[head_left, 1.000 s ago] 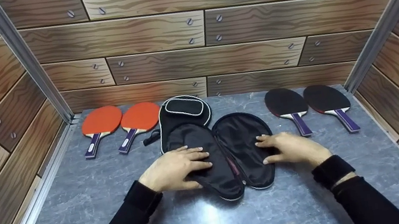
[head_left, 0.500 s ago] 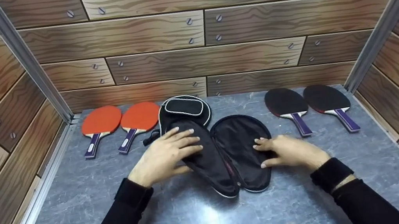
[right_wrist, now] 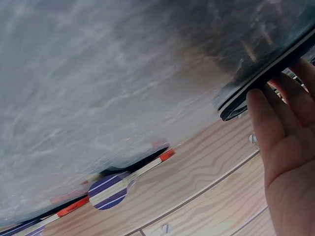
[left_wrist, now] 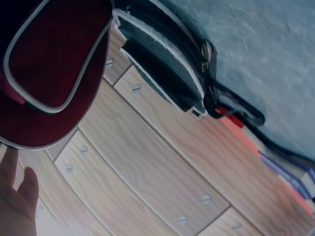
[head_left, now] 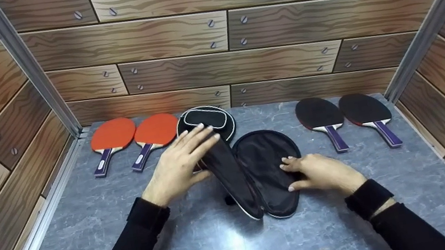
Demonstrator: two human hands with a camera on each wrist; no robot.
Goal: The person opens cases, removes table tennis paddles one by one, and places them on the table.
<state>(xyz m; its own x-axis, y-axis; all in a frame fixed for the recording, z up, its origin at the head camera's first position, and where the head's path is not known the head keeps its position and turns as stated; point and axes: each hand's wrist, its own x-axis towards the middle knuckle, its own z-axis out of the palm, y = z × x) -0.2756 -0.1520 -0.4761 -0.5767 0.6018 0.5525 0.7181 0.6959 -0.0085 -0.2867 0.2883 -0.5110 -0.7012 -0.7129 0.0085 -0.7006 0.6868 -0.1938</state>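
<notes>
A black paddle case [head_left: 268, 166] lies unzipped in the middle of the grey table, its right half flat. Its left half [head_left: 229, 170] is tilted up toward the right half; the left wrist view shows its dark red outside [left_wrist: 54, 59] with pale piping. My left hand [head_left: 179, 162] is at the raised half's upper left edge, fingers extended along it and thumb apart. My right hand [head_left: 322, 172] rests on the right half, fingertips on the black lining and thumb at the outer rim [right_wrist: 275, 73].
Two table tennis paddles with red faces [head_left: 113, 134] [head_left: 156, 130] lie at the back left, two with black faces [head_left: 318, 113] [head_left: 364, 108] at the back right. Another black case [head_left: 229, 129] with white piping lies behind the unzipped one. Wood-patterned walls [head_left: 174, 35] enclose the table.
My left hand has moved up and left, and the case's left half has gone from nearly flat to tilted up. The right hand and case have shifted slightly left.
</notes>
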